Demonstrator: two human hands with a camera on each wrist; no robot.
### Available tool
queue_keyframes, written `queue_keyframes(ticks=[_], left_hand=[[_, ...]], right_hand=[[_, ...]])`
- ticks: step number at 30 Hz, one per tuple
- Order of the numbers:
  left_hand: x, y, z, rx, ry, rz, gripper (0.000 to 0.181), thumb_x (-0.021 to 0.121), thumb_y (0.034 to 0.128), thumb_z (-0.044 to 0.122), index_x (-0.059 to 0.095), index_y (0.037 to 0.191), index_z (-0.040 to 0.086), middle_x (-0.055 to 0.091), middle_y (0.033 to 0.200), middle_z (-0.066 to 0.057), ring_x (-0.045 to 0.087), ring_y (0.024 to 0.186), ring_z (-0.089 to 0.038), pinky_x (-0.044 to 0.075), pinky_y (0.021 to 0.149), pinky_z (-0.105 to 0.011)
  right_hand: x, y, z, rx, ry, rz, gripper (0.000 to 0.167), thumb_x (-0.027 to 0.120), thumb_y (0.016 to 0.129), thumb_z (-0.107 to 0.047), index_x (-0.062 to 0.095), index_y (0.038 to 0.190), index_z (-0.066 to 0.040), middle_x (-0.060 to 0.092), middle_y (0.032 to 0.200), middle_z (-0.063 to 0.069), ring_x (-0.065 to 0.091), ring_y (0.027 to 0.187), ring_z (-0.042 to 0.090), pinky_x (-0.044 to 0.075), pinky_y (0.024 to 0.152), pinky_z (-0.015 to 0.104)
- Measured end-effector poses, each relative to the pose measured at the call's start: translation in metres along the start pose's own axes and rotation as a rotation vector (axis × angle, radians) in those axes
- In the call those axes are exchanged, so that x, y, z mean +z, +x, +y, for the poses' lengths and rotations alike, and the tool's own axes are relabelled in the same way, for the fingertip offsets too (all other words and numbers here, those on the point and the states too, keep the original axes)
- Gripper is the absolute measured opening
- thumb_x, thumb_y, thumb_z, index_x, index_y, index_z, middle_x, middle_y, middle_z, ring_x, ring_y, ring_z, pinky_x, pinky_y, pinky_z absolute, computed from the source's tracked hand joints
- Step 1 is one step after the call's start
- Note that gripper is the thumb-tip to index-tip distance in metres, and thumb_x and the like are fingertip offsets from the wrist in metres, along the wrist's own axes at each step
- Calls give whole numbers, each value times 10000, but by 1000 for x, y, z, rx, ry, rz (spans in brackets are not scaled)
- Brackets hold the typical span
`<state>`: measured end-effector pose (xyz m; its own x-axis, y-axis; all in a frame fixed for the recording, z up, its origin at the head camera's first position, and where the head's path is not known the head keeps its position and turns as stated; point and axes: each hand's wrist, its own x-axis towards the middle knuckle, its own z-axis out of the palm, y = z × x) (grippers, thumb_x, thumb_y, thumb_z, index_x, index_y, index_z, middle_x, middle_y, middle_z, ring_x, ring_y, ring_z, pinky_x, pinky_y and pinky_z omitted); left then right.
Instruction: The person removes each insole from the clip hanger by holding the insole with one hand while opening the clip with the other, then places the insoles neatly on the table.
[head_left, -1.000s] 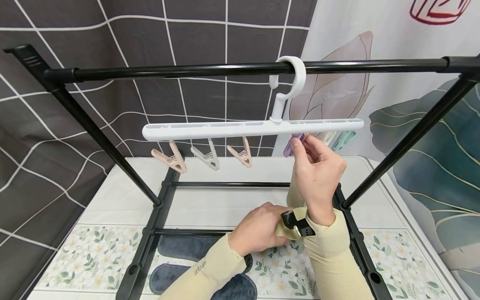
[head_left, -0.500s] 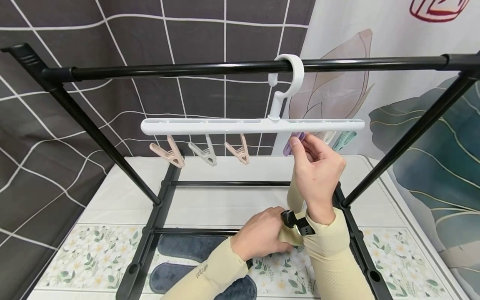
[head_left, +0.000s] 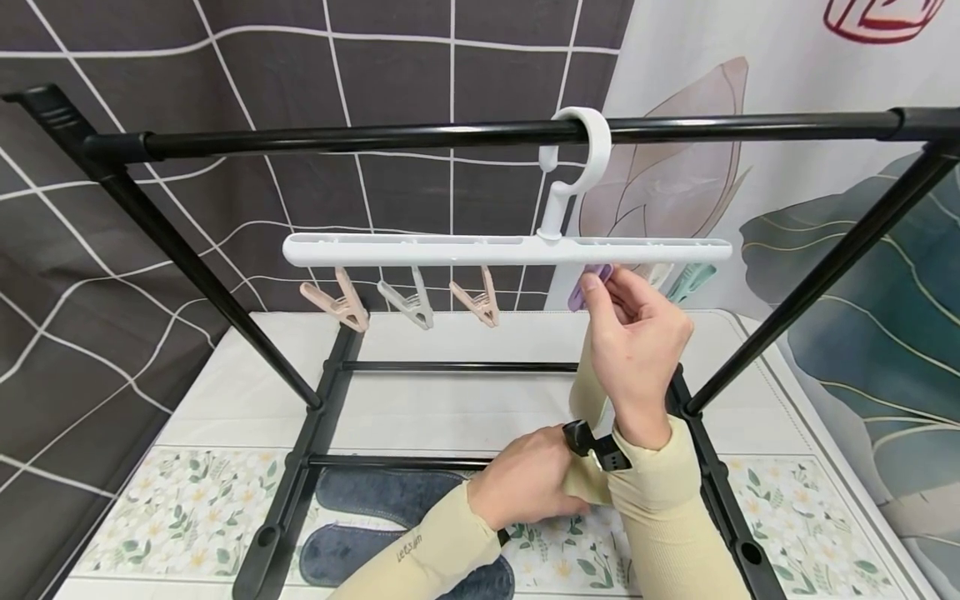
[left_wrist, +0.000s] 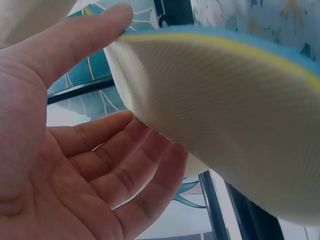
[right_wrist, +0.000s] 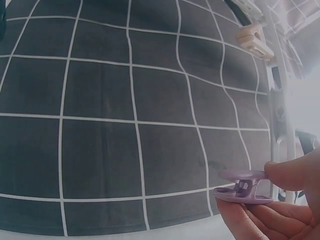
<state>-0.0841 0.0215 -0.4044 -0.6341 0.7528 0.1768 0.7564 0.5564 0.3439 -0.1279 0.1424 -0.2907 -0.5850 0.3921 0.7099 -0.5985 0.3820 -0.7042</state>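
Observation:
My right hand (head_left: 637,350) pinches a purple clip (head_left: 576,298) under the right part of a white hanger (head_left: 420,250). The right wrist view shows the thumb and fingers of my right hand (right_wrist: 295,195) on the two arms of the clip (right_wrist: 257,198). A cream ribbed cloth (head_left: 587,387) hangs behind my right wrist; its top is hidden. Lower down, my left hand (head_left: 525,479) grips the cloth, partly behind the right sleeve. In the left wrist view, the thumb and curled fingertips of my left hand (left_wrist: 60,165) touch the cloth's (left_wrist: 200,95) edges.
The hanger hooks over a black rail (head_left: 337,140) of a metal rack. Pink (head_left: 341,304) and grey (head_left: 412,304) clips hang at its left, a teal clip (head_left: 690,282) at its right. Dark slippers (head_left: 382,492) lie below; a gridded curtain (head_left: 390,83) stands behind.
My left hand has shifted slightly to the right, and the cloth's lower part has changed shape. The hanger bar has tipped a little, while my right hand stays on the purple clip.

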Motion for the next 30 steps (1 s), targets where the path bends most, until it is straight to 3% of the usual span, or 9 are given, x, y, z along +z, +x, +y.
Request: queue_keyframes(ticks=[6, 11, 18, 24, 30], left_hand=[[2, -1, 2, 2, 46, -37, 408, 897, 702, 405, 719, 935, 121, 640, 916, 46, 562, 788, -52, 511, 742, -187], [3, -1, 4, -1, 63, -55, 442, 895, 702, 413, 725, 974, 108, 640, 917, 41, 554, 781, -49, 505, 722, -183], [8, -4, 8, -17, 72, -87, 365, 892, 692, 449, 682, 774, 162, 572, 793, 72, 487, 688, -38, 462, 623, -178], [13, -5, 10, 15, 60, -49, 429, 911, 654, 437, 681, 907, 177, 564, 781, 119, 494, 693, -14, 460, 639, -160], [17, -5, 13, 31, 83, -52, 508, 921, 633, 448, 679, 1003, 196, 607, 811, 141, 553, 732, -3, 481, 670, -160]], right_hand=[[1, 1, -2, 28, 12, 7, 137, 722, 904, -59, 766, 949, 63, 740, 808, 161, 709, 720, 40, 558, 670, 159], [1, 1, -2, 23, 16, -1, 146, 716, 911, -59, 760, 958, 73, 741, 817, 170, 716, 736, 45, 565, 681, 168], [2, 0, -2, 73, 39, 6, 138, 725, 902, -61, 767, 962, 56, 735, 816, 175, 708, 730, 39, 560, 685, 161], [2, 0, -1, 67, 46, 3, 142, 723, 902, -51, 763, 969, 68, 733, 820, 188, 713, 736, 51, 567, 697, 173], [3, 0, -1, 70, 52, 7, 143, 727, 902, -62, 765, 964, 62, 732, 814, 181, 713, 729, 59, 563, 693, 167]])
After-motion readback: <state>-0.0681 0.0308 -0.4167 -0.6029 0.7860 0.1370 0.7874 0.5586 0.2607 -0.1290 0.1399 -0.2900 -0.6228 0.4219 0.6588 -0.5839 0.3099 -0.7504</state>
